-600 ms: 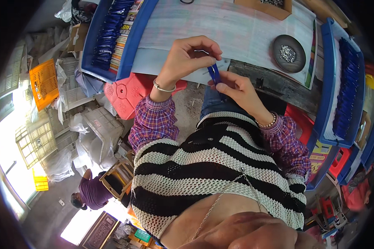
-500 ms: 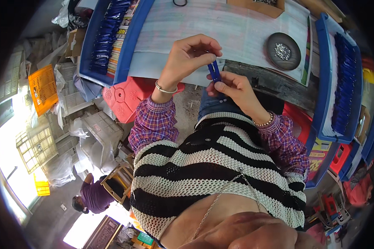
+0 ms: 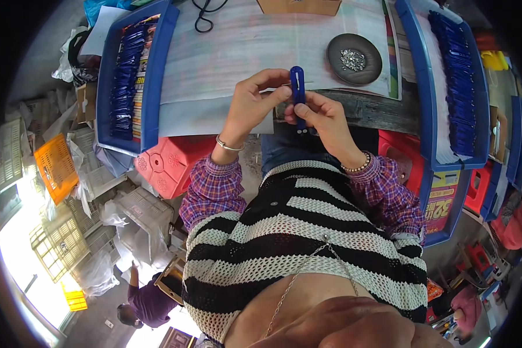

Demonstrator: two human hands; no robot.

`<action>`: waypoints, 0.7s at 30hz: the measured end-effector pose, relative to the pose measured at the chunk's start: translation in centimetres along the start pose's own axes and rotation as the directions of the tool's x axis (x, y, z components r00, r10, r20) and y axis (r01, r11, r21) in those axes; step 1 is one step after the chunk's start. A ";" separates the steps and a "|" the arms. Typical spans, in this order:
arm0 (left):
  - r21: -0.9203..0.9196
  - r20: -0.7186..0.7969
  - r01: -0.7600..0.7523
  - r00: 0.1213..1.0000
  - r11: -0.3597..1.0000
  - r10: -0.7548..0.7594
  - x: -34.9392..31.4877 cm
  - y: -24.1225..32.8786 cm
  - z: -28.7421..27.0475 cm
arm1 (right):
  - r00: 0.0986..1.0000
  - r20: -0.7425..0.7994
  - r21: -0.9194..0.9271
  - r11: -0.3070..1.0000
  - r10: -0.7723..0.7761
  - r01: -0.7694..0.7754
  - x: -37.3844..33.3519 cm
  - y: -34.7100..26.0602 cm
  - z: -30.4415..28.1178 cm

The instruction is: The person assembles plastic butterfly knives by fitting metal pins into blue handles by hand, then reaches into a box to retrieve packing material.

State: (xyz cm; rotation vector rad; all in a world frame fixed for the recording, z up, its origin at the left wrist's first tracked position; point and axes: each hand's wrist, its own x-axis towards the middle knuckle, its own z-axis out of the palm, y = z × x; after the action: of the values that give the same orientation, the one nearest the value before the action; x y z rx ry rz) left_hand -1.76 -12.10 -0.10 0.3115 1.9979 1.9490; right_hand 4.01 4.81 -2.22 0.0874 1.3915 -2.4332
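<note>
One blue piece (image 3: pixel 297 79), end beyond left grip (image 3: pixel 253 102), right grip (image 3: pixel 327 120) lower

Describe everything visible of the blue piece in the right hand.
The blue piece is slim and long, glossy like plastic, with a rounded upper end and a pale, metallic-looking strip. It stands upright in the picture, by the worktable edge. The right hand pinches its lower part, hiding some; the left hand is beside it, contact unclear.

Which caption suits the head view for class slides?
Left hand and right hand meet at a slim blue piece near a dark dish.
</note>
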 end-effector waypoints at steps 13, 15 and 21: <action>-0.007 -0.019 0.012 1.000 1.000 -0.012 -0.1 -0.1 1.7 | 1.000 0.014 -0.084 0.996 -0.004 0.005 -0.3 -0.6 -0.2; 0.055 -0.034 -0.044 0.998 0.998 0.046 0.1 -0.1 1.7 | 1.000 0.007 -0.087 0.996 0.006 -0.005 -0.2 -0.5 -0.2; 0.043 -0.016 0.034 0.999 0.998 -0.034 0.2 -0.1 1.8 | 1.000 0.009 -0.110 0.994 0.016 -0.015 -0.2 -0.3 -0.6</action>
State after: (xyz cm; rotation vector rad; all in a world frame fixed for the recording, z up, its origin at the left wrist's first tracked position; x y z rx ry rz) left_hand -1.30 -10.39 -0.19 0.2725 2.0436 1.8952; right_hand 4.03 5.46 -2.26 0.0595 1.5120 -2.3355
